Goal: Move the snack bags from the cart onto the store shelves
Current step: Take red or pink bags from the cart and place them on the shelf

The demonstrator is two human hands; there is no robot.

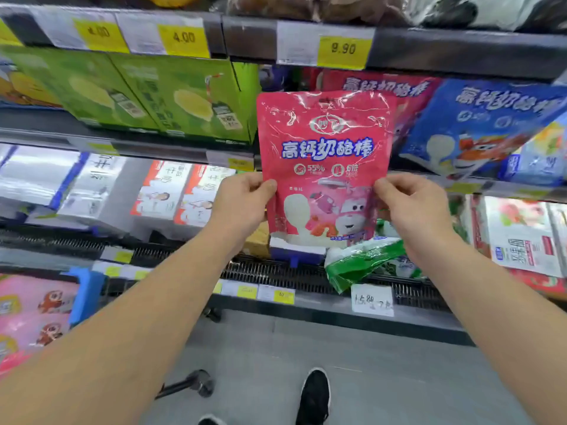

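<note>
A pink snack bag (325, 154) with blue lettering and a cartoon figure is held upright in front of the shelves. My left hand (242, 204) pinches its lower left edge and my right hand (411, 207) pinches its lower right edge. Behind the bag, on the middle shelf (184, 154), stand more pink bags of the same kind (383, 84) and a blue bag (478, 127) to their right. The cart is out of view except for a wheel (202, 383) on the floor.
Green boxes (171, 96) fill the shelf left of the bag. White cartons (92, 185) sit one shelf lower. A green-and-white bag (365, 262) lies under my right wrist. Pink packs (33, 314) are at the lower left. My black shoe (314, 394) stands on the grey floor.
</note>
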